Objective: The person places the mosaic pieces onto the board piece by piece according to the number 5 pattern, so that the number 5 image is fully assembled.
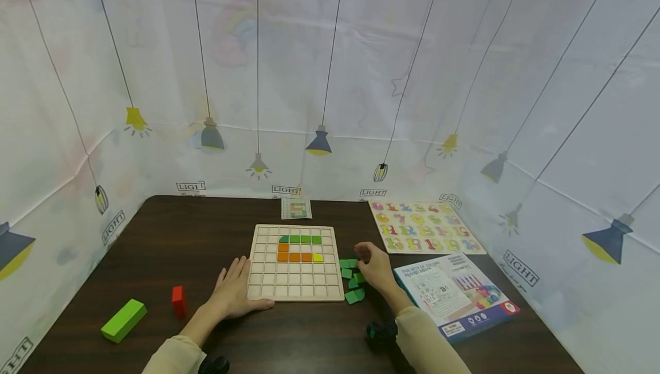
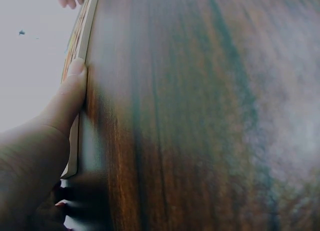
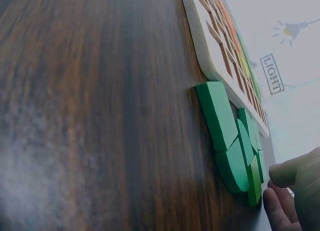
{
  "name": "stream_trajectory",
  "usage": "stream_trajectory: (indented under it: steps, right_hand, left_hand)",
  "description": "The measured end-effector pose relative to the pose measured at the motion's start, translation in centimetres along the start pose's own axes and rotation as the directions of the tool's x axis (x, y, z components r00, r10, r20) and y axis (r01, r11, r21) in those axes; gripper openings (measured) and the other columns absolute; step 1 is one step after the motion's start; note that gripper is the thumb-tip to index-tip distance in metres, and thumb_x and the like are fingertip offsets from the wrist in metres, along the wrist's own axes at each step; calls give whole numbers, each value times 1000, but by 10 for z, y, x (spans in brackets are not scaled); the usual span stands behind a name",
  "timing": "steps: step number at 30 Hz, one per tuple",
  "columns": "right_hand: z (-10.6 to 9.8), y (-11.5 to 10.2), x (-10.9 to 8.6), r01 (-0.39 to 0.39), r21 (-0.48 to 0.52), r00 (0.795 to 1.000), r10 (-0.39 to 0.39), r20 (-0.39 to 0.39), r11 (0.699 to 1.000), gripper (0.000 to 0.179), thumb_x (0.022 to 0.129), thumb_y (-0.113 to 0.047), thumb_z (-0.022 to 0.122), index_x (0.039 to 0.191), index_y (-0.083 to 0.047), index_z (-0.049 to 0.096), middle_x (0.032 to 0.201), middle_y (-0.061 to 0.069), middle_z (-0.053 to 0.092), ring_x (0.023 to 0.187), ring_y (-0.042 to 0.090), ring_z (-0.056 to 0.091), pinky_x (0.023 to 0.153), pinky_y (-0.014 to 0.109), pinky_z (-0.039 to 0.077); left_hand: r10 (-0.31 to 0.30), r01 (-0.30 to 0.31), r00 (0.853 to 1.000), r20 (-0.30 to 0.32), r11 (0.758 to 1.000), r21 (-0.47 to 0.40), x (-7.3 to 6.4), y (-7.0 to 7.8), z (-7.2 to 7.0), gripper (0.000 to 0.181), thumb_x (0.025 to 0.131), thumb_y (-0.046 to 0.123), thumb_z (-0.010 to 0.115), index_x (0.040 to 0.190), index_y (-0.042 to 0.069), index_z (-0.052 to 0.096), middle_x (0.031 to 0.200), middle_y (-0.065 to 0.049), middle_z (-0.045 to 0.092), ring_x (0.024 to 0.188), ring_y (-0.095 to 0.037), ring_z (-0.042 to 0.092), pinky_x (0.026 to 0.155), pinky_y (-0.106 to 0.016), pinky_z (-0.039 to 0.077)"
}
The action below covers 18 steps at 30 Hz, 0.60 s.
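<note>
A square wooden grid board lies on the table with green, orange and yellow pieces set in some of its cells. My left hand rests at the board's left front corner, fingers spread along the left side. Its thumb touches the board's front edge in the left wrist view. To the right of the board lies a loose group of green pieces, some square and some with a rounded side. My right hand is over the far right side of this group, with thumb and fingers loosely bent and no piece showing between them.
At far left stand a light green block and a red block. A small pattern card lies behind the board. On the right are a number board and a printed box. A lamp-print curtain surrounds the table.
</note>
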State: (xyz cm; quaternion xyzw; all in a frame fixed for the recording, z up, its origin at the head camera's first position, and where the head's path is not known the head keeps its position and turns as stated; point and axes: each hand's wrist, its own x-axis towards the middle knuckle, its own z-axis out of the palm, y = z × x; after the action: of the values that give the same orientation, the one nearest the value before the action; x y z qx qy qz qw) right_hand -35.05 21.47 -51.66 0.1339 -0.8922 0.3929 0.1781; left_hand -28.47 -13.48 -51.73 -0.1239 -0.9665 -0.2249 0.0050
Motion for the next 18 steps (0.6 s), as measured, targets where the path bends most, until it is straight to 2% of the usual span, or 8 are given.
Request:
stream_trajectory:
  steps: [10, 18]
  right_hand:
    - [1, 5, -1, -10, -5, 998, 10, 67, 1000, 32, 79, 10, 67, 109, 1, 63, 100, 13, 66, 89, 25, 63, 76, 38, 53]
    - [2, 5, -1, -14, -21, 995, 16, 95, 1000, 28, 80, 7, 70, 107, -1, 65, 100, 12, 66, 89, 27, 63, 77, 41, 52]
  left_hand:
    - [22, -23, 1000, -12, 999, -28, 0, -1, 0, 119, 68, 66, 71, 144, -12, 23, 148, -31, 21, 137, -44, 18, 106, -61, 12]
    - [9, -9, 1000, -2, 1000, -22, -1, 1, -2, 118, 69, 64, 72, 144, -12, 22, 149, -30, 21, 138, -43, 17, 107, -61, 12]
